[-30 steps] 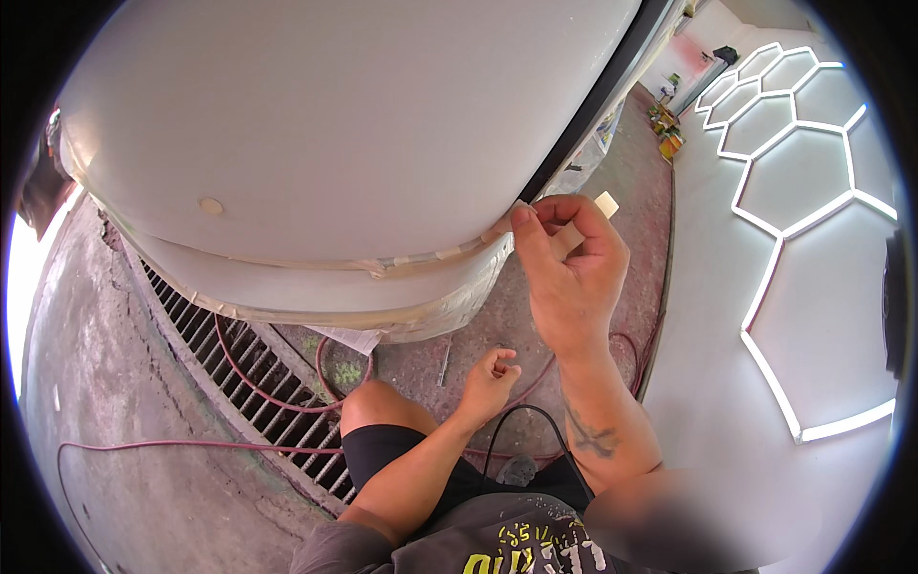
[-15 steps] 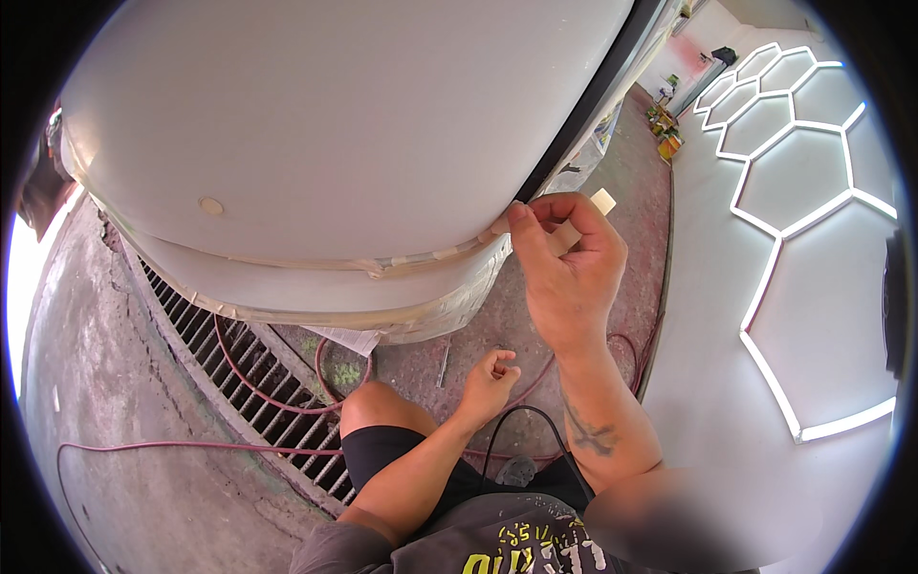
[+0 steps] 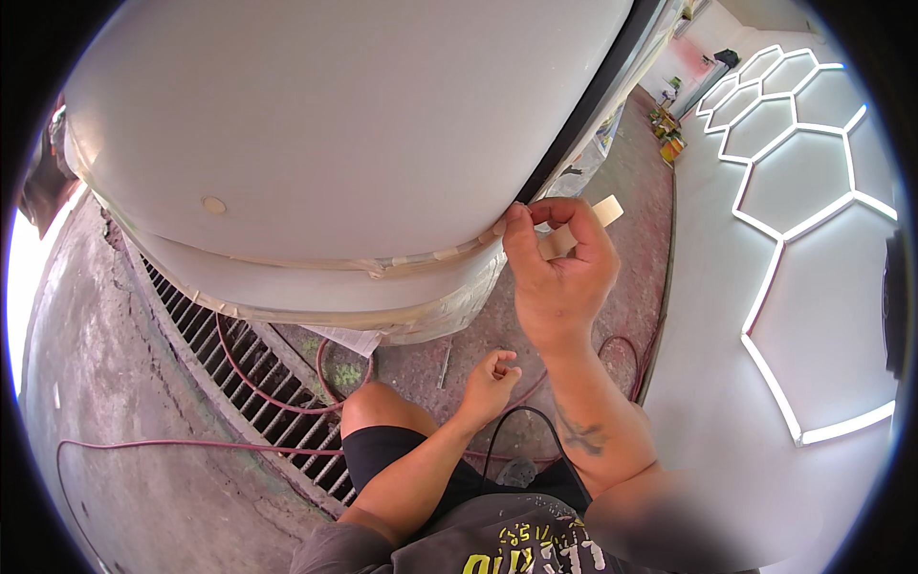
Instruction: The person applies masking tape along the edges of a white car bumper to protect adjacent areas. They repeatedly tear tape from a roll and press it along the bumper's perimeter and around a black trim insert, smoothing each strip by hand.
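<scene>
Nudged leftward, the right hand [image 3: 564, 287], forearm raised, pinches at one panel's [image 3: 354, 124] lower right corner, one tape strip [image 3: 609, 210] in its curled fingers; the left hand [image 3: 490, 385] (second of two, half-curled, loose) hovers below the panel.

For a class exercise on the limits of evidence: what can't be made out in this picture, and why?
All in the head view:
- Middle of the flat beige strip: hidden by the curled fingers of the bare right hand.
- Top of the large, curved, pale grey panel: cut off by the upper edge.
- Bare right upper arm: partly lost in a grey blur.
- Small yellow objects on the far floor: too small to identify.
</scene>
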`<state>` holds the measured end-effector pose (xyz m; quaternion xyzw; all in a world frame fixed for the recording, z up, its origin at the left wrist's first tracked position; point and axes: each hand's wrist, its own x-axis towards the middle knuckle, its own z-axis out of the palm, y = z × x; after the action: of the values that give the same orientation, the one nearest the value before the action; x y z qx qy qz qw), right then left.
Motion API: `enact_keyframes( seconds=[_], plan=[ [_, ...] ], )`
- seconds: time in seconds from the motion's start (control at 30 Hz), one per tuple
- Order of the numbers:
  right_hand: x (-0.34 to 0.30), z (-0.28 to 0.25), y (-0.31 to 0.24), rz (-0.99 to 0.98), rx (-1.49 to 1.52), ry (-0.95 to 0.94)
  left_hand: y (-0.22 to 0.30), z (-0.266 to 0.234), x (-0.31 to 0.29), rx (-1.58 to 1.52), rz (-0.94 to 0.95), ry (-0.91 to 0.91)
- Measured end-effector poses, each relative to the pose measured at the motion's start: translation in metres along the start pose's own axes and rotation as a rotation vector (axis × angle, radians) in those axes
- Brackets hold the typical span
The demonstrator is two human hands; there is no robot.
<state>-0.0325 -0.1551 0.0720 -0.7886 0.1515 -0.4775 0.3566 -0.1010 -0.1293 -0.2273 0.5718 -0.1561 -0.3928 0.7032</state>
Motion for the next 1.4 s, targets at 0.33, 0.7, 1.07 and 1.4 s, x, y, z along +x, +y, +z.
enact_keyframes(
  seconds=[0.33,0.7,1.07,1.4],
  plan=[
    [-0.004,0.005,0.0,0.034,0.059,0.041,-0.011,-0.001,0.003,-0.009,0.03,0.012],
    [0.0,0.002,0.001,0.115,0.151,0.021,0.013,-0.001,-0.007,0.013,-0.024,0.033],
    [0.002,0.003,0.001,0.138,0.159,0.018,0.017,-0.003,-0.009,0.022,-0.009,0.035],
    [0.012,0.003,-0.005,0.071,0.064,-0.002,0.026,-0.007,-0.012,-0.001,-0.05,0.039]
  ],
)
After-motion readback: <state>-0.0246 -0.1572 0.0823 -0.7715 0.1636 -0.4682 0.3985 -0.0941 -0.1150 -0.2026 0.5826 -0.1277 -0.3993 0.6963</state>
